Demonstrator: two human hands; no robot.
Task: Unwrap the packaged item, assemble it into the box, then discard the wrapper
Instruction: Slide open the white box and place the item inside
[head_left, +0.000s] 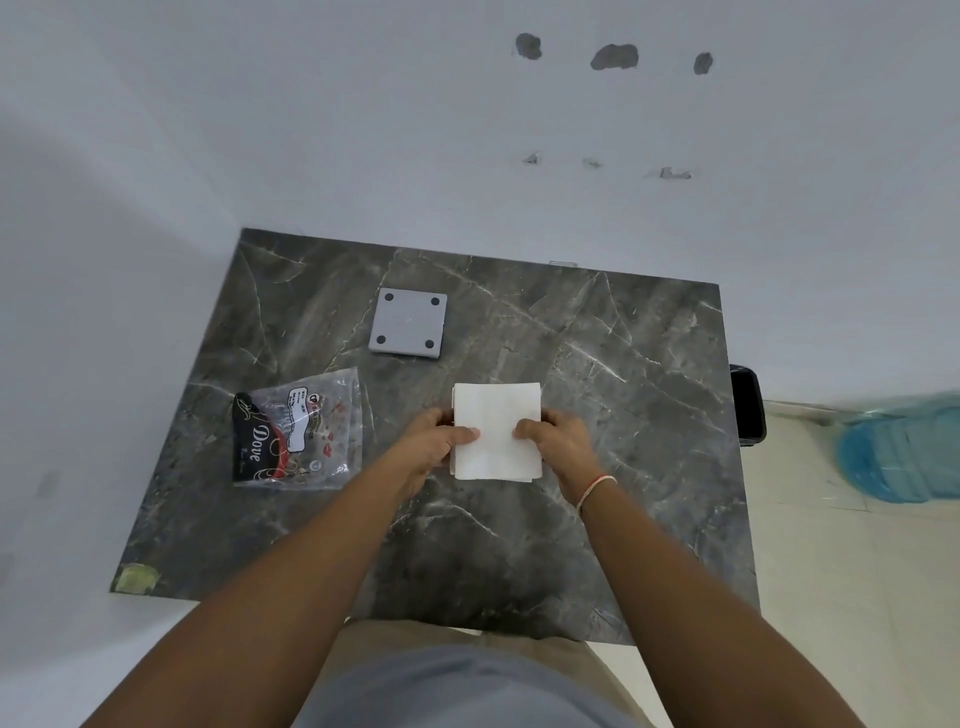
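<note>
Between both hands (498, 441), the white tissue stack (496, 415).

The counter (597, 364) is seen as dark grey veined marble with a smooth, faintly glossy finish. The stack of tissues (496, 431) looks like soft, matt white paper. The wrapper (298, 434) is crinkled, glossy clear plastic. The grey box (409, 322) appears matt, smooth plastic

Your dark marbled counter (597, 374) carries a grey square box (408, 323) near its far edge. Nearer you and left of the box lies the clear wrapper (298, 434); nearer and right, the white tissue stack (496, 431).
</note>
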